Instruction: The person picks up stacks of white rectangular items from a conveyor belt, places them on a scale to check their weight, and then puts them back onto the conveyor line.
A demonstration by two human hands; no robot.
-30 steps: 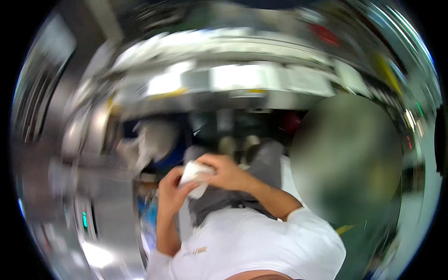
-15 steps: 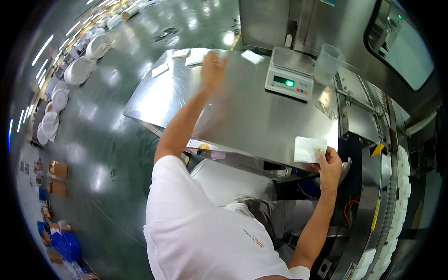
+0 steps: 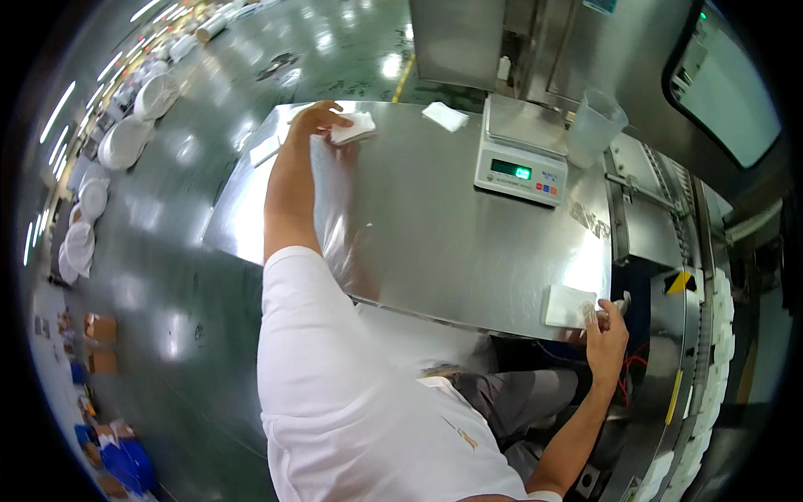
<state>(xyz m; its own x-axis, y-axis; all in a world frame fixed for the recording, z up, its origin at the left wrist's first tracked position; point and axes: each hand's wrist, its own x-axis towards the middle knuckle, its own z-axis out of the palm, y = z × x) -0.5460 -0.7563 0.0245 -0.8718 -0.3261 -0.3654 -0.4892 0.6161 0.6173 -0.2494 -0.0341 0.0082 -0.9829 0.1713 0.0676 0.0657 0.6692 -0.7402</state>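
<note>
At the far left of the steel table (image 3: 452, 243), my left hand (image 3: 316, 119) reaches over a group of small, flat white packets. Its fingers are bent against the left edge of one white packet (image 3: 356, 127), gripping it. Another packet (image 3: 266, 151) lies left of my forearm, and part of the group is hidden behind the hand. At the table's near right corner, my right hand (image 3: 606, 330) pinches the right edge of a square white packet (image 3: 569, 306). Something clear and shiny covers a fingertip there.
A white electronic scale (image 3: 519, 171) with a lit green display stands toward the back right. Beside it is a clear plastic jug (image 3: 596, 125). One white packet (image 3: 445, 116) lies left of the scale. Conveyor machinery (image 3: 661, 201) borders the table's right side.
My left hand has moved left onto the packets and taken hold of one, which has shifted right. My right hand still pinches its packet, held low by the table corner. The view has shifted slightly.
</note>
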